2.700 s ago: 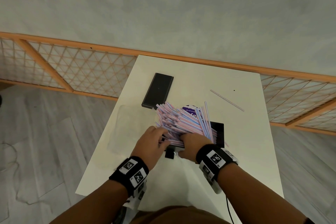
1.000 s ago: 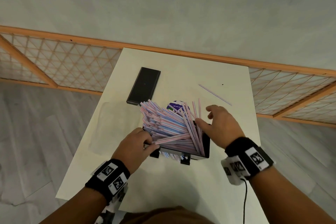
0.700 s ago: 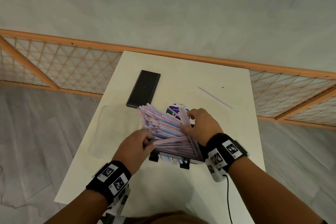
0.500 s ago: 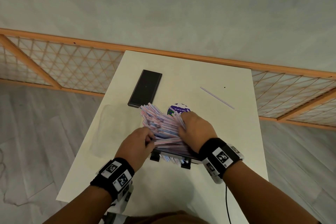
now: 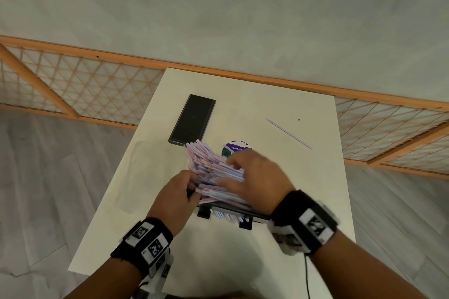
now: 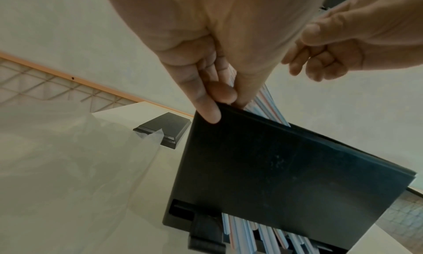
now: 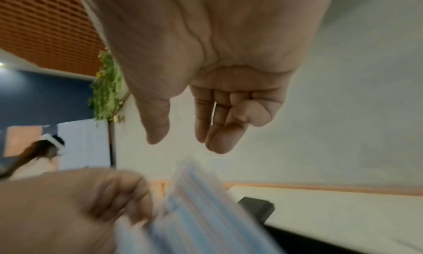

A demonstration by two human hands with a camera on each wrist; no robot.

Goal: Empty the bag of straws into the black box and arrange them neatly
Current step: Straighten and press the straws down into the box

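The left hand (image 5: 175, 198) holds the near-left corner of the black box (image 6: 270, 169): in the left wrist view its fingers are curled over the box's top edge, one fingertip pressed flat on the outer wall, so this grip is closed on the box. The box stands near the front middle of the white counter (image 5: 291, 177), tilted, with its open side turned away from the person.

A thick bundle of pink, white and blue straws (image 5: 209, 165) sticks out of the box and fans toward the far left. Some straw ends also show through the slot along the box's bottom edge.

The right hand (image 5: 255, 175) lies over the right part of the bundle. In the right wrist view its fingers are loosely bent with a gap between thumb and fingers, nothing held, a relaxed and fairly wide grip. The picture there is blurred, so I cannot tell whether the fingertips touch the straws.

A clear plastic bag (image 5: 136, 172) lies flat on the left side of the counter. A black lid (image 5: 192, 119) lies on the far left part, just beyond the straw tips. A round purple sticker (image 5: 234, 147) shows just behind the right hand. One single straw (image 5: 289, 133) lies alone on the far right, well apart from the rest.
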